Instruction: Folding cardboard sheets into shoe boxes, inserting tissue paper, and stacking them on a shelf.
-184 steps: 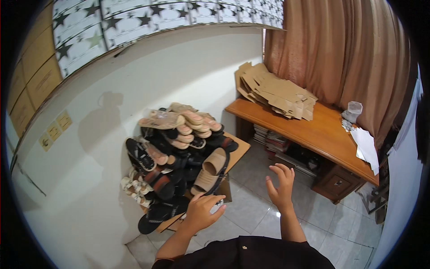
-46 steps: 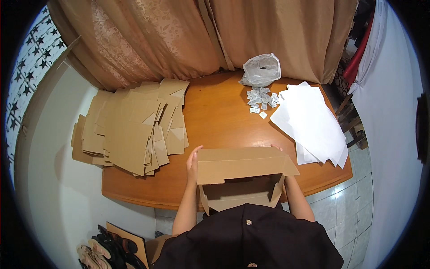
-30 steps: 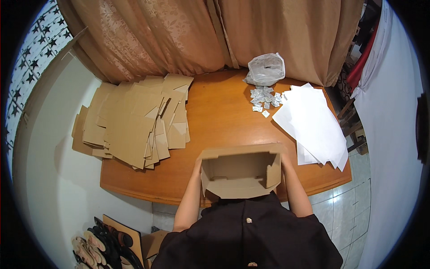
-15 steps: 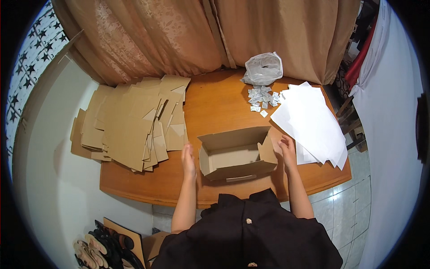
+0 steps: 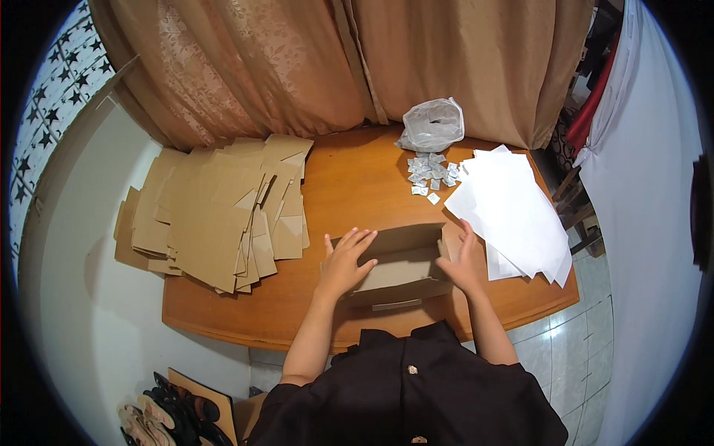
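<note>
An open-topped brown cardboard box (image 5: 398,279) stands on the wooden table in front of me, its inside facing up. My left hand (image 5: 346,262) lies over the box's left end, fingers spread and thumb pointing inward over the opening. At the right end, my right hand (image 5: 462,260) has its fingers stretched upward and its thumb against the end flap. Both hands are open, and parts of the box's two ends are hidden behind them. A narrow cardboard tab (image 5: 396,305) shows at the box's near lower edge.
Flat cardboard blanks (image 5: 212,215) are piled on the left of the table (image 5: 357,186). White paper sheets (image 5: 513,215) lie at the right. Behind the box are several small pale packets (image 5: 428,171) and a clear plastic bag (image 5: 433,125). Shoes (image 5: 167,409) sit at lower left.
Both hands have moved inward from beside the box onto its two ends. The left hand has turned, its fingers now spread over the left end. The view has shifted slightly.
</note>
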Available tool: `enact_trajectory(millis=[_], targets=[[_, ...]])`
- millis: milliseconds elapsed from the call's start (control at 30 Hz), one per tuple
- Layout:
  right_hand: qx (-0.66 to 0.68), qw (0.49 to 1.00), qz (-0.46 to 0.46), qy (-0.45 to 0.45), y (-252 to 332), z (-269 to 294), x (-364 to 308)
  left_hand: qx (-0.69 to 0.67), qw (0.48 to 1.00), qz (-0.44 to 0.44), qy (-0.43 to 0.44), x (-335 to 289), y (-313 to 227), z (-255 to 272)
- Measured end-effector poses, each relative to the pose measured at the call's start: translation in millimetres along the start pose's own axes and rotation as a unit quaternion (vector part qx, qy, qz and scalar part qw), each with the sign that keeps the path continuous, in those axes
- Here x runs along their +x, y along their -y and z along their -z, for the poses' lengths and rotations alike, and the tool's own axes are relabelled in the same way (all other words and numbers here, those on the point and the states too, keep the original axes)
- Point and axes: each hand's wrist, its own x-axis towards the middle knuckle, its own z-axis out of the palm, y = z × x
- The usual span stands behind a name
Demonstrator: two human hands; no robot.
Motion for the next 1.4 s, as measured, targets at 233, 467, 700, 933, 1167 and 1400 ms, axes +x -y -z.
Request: enact_trajectory(millis=[233,467,700,933,1167,1400], targets=[[0.224,0.956,-0.120,-0.149,-11,20,-7,-0.036,0.986,0.040,0.159,-19,8,3],[0.016,0.995,0.004,0.097,-33,12,-1,-0.057,0.985,0.010,0.161,-37,14,-14],[-0.198,0.974,-0.060,0.097,1,6,5,-0.044,0.997,-0.053,-0.023,-39,0,34],[-0.291,0.951,-0.051,0.087,8,4,3,-0.083,0.974,0.080,-0.193,-56,34,41],[0.092,0.995,0.008,0.038,-29,5,-5,-0.280,0.934,0.173,-0.138,-67,65,-6],[0.072,0.967,0.060,0.238,-1,34,-30,-0.389,0.901,0.186,-0.050,-54,63,-27]])
